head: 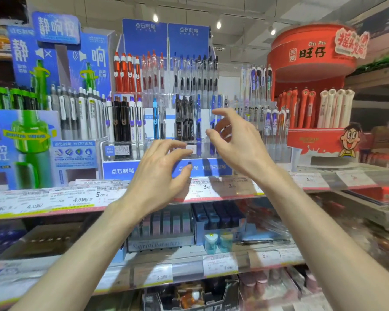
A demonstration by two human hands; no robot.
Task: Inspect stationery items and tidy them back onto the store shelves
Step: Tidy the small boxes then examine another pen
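Both hands (157, 173) before pen display (184, 122)

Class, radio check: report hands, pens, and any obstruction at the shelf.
Left hand open, empty. Right hand open, empty, raised before the clear pen display. Pens racked upright. Nothing blocking.

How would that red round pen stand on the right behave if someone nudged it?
The red round pen stand looks like printed cardboard, so probably light and easily shifted. Its broad drum top sits over a narrower middle, so it may wobble or tip. The red and white pens stand loosely upright and would likely rattle or topple.
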